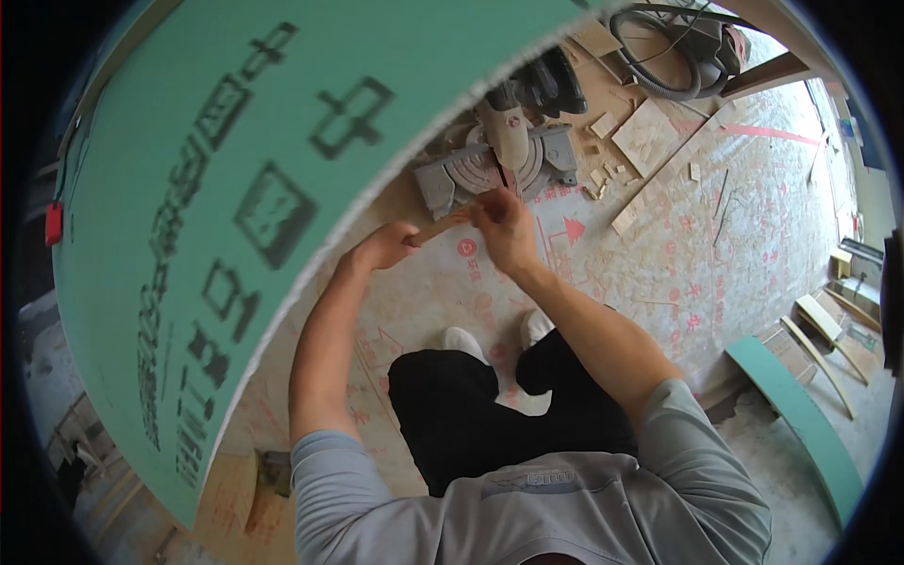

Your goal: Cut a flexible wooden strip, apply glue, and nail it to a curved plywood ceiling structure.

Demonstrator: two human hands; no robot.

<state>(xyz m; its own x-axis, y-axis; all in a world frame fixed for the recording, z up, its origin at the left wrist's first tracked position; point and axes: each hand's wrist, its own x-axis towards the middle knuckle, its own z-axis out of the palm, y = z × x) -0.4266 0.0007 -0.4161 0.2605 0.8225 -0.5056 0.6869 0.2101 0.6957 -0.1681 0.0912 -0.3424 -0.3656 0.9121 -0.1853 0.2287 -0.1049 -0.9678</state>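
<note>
Close by on the left, a large green board [202, 113] slants across the view, its pale raw edge curving past the left forearm. What props it up is out of sight.

Below, black trousers [513, 428], knees bent; 2 white shoes [463, 345] planted on the floor sheet [603, 292]. Sitting or crouching: cannot tell. Either way, the low posture seems to suit work at floor level.

Beyond the knees, 1 short wood strip [441, 227], held up between the hands. Left hand [384, 247] grasps its left end, thumb along the wood. Right hand [506, 231] grasps the other end, fingertips blurred and partly hidden. Gripping both ends probably keeps so slim a piece from tipping, and leaves the middle bare.

Just past the hands, a mitre saw [508, 141] on the floor, its curved table turned toward the person, presumably for easy reach. Right hand overlaps it in view; cannot tell whether they touch.

Right of the saw, small offcuts [603, 179] lie loose, as if simply dropped there, with a square panel [647, 137] and a long batten [669, 169] near them. Farther back, a grey hose [695, 80] lies coiled, perhaps to stay out from underfoot.
</note>
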